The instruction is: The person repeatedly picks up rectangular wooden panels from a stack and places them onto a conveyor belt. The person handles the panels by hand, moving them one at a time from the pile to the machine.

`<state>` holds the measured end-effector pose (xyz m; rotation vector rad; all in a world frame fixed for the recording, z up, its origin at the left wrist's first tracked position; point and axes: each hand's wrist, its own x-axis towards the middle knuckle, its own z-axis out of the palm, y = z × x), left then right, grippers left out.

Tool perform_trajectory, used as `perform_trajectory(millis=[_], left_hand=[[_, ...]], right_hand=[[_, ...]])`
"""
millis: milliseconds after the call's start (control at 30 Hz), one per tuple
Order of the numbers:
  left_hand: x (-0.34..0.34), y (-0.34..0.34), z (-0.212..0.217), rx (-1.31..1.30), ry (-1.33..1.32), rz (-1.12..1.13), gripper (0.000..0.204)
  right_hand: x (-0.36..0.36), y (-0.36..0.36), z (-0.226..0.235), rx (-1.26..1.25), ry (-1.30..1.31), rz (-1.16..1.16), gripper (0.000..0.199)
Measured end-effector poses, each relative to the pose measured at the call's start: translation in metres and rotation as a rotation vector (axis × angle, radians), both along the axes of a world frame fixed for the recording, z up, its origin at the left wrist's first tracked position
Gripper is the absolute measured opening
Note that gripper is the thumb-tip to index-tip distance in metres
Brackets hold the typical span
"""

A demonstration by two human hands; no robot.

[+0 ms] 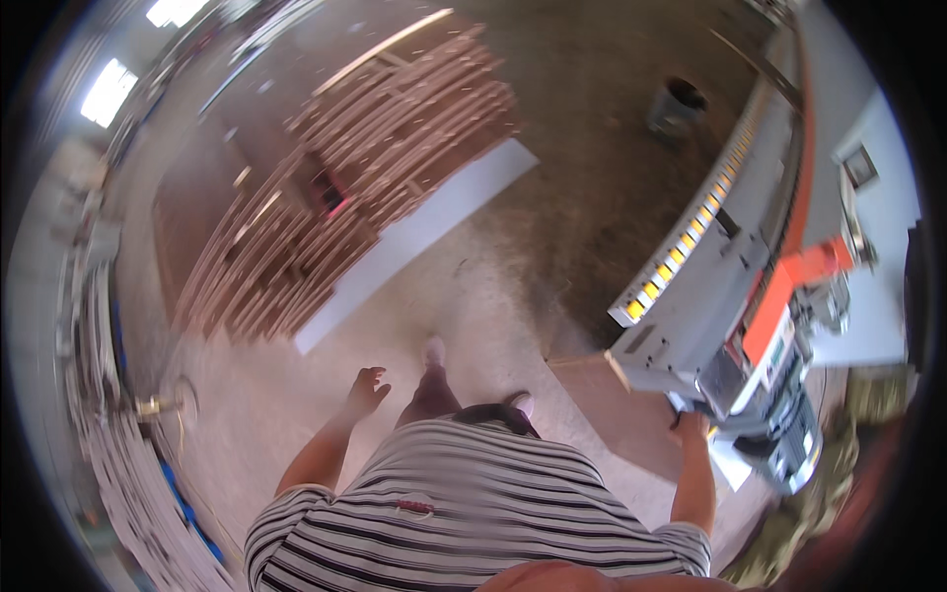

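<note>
My left hand (pixel 369 391) hangs in the air over the floor, fingers loosely bent and apart, with nothing in it. Out to the right, my right hand (pixel 691 424) reaches down at the near end of a long machine (pixel 681 340) with a row of yellow blocks along its side. A brown panel (pixel 621 409) slants below that end, close to the hand. The right fingers are partly hidden and blurred, so whether they grip anything does not show. An orange arm (pixel 774 306) and a grey motor unit (pixel 784 449) sit on the machine beside this hand.
Ahead to the left lie stacked brown boards (pixel 385 148) with a pale sheet (pixel 424 232) along their near edge. A grey bin (pixel 678 107) stands on the floor farther ahead. Long strips (pixel 148 503) lie at the far left. Greenish fabric (pixel 829 493) lies near the motor.
</note>
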<state>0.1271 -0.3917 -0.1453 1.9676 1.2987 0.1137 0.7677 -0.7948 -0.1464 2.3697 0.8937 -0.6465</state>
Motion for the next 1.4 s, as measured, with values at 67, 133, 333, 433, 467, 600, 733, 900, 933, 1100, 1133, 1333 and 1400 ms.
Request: perform_trajectory(millis=[67,133,333,433,467,600,733,900,933,1100,1133,1333,1400], left_hand=[[-0.022,-0.044,0.001,-0.117,0.014,0.129,0.039],[-0.043,-0.077,-0.012,-0.098,0.027,0.271,0.035],[-0.093,-0.173,-0.064,-0.343,-0.138,0.517,0.03],[-0.1,-0.21,-0.061,-0.454,-0.322,0.589,0.029],[-0.104,-0.222,-0.04,-0.509,-0.344,0.633,0.03],[-0.092,-0.243,-0.049,-0.766,-0.609,0.96,0.032],[-0.098,-0.295,-0.121,-0.941,-0.979,1.212,0.033],[-0.083,-0.354,-0.259,-0.153,-0.19,0.2,0.038],[-0.068,-0.349,-0.239,-0.223,-0.447,0.343,0.045],[-0.037,-0.288,-0.107,-1.379,-1.517,0.913,0.09],[-0.034,-0.276,-0.091,-1.297,-1.8,0.88,0.089],[-0.123,-0.243,0.054,-0.673,-2.282,1.072,0.082],[-0.175,-0.251,0.065,-0.408,-2.342,1.02,0.071]], right_hand=[[-0.033,0.024,0.048,-0.093,0.226,0.131,0.031],[-0.052,0.0,0.025,-0.041,0.271,0.175,0.03],[-0.141,0.012,0.042,0.049,0.354,0.245,0.027],[-0.186,0.07,0.065,0.119,0.365,0.254,0.025],[-0.2,0.085,0.078,0.121,0.403,0.256,0.025],[-0.256,0.125,0.108,0.488,0.483,0.487,0.02],[-0.346,0.154,0.195,0.505,0.623,0.68,0.02],[-0.476,0.176,0.353,0.43,0.669,0.46,0.017],[-0.486,0.174,0.378,0.473,0.697,0.472,0.014],[-0.536,0.163,0.524,1.08,0.616,0.816,0.02],[-0.514,0.16,0.532,1.263,0.604,0.904,0.022],[-0.449,0.173,0.524,1.479,0.927,0.575,0.04],[-0.461,0.204,0.487,1.457,1.093,0.386,0.03]])
